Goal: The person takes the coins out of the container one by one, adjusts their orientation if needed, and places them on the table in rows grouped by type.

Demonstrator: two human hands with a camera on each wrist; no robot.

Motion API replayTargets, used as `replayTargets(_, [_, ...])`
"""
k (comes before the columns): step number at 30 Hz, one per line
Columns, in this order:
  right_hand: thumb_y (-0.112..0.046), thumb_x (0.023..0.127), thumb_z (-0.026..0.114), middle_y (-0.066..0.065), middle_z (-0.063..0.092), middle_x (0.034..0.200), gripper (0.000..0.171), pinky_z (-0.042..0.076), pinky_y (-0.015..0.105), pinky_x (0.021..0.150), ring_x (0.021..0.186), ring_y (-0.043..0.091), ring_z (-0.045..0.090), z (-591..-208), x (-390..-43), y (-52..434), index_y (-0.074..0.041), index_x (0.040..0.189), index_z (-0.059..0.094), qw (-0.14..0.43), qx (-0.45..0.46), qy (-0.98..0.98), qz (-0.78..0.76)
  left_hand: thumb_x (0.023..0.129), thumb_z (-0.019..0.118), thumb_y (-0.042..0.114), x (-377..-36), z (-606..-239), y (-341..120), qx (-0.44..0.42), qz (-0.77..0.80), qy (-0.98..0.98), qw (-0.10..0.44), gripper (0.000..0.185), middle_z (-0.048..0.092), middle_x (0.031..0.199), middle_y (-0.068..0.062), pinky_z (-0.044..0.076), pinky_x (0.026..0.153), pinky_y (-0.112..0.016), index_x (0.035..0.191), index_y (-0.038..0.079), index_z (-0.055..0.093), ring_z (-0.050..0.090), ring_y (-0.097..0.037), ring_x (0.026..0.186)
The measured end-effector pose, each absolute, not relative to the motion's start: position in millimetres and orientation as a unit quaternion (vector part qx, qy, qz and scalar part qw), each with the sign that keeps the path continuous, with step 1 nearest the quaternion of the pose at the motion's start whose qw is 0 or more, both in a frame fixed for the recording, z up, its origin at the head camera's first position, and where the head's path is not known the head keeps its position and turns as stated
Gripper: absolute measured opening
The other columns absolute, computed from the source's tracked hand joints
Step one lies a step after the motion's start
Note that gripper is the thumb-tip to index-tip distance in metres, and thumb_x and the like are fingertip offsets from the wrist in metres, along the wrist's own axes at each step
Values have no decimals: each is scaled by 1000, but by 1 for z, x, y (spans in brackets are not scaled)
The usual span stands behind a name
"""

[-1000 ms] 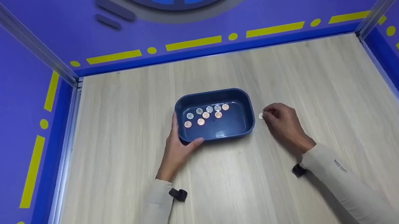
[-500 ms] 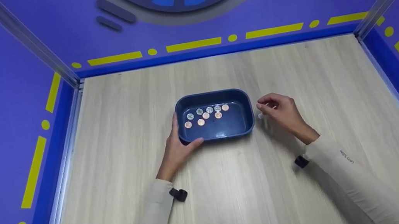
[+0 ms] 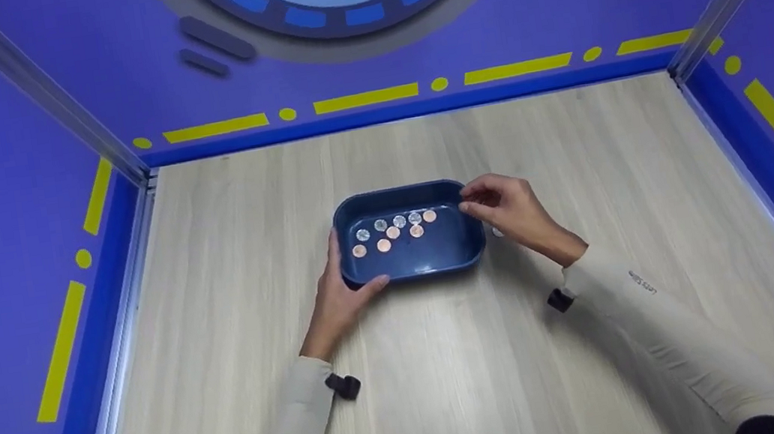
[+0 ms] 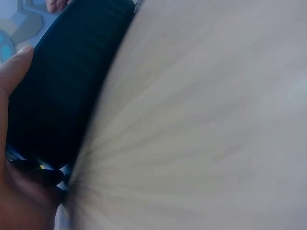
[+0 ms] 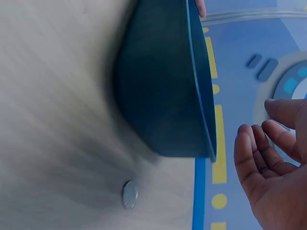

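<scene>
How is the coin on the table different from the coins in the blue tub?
The lone coin lies on the bare wooden table, right of the blue tub; the tub coins lie inside it. The lone coin is by itself, while the tub coins sit clustered in two rows. It looks silvery; the tub coins mix silvery and copper ones. All are small, round and flat.

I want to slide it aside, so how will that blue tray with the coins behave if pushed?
The blue tray looks like stiff plastic, so it should slide whole. It is low and wide, so tipping seems unlikely. The loose coins inside may shift on its smooth floor.
</scene>
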State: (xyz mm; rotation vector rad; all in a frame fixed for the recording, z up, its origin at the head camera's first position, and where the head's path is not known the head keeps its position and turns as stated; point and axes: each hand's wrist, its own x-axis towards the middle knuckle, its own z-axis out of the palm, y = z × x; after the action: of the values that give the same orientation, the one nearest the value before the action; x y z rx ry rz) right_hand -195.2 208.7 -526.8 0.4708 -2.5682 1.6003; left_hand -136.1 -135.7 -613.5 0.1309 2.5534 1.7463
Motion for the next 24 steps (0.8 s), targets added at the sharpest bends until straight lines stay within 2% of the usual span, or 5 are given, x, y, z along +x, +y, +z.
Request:
replayTargets(10, [-4,97,83,15,78,109,21,58,26,83,95,23,72,-532,-207,180,5,116,79,-22,207,-855,475,87,95,46,-138,-612,-134,40,562,826,22,131,24,181,-15,27,132,-55,180,21,6,33,-36,163])
replayTargets(17, [-3,96,83,24,77,113,26,60,33,87,98,27,73,-541,-217,164,8,119,79,-52,221,-856,465,87,95,47,-137,-614,-135,49,564,824,18,132,24,181,-17,28,131,-56,179,18,6,33,-37,163])
replayTargets(24, [-7,95,87,23,78,115,31,62,46,92,103,32,76,-549,-226,150,9,121,79,-82,239,-868,427,88,94,48,-137,-612,-134,46,562,825,23,130,24,181,-16,27,131,-56,179,19,6,33,-36,163])
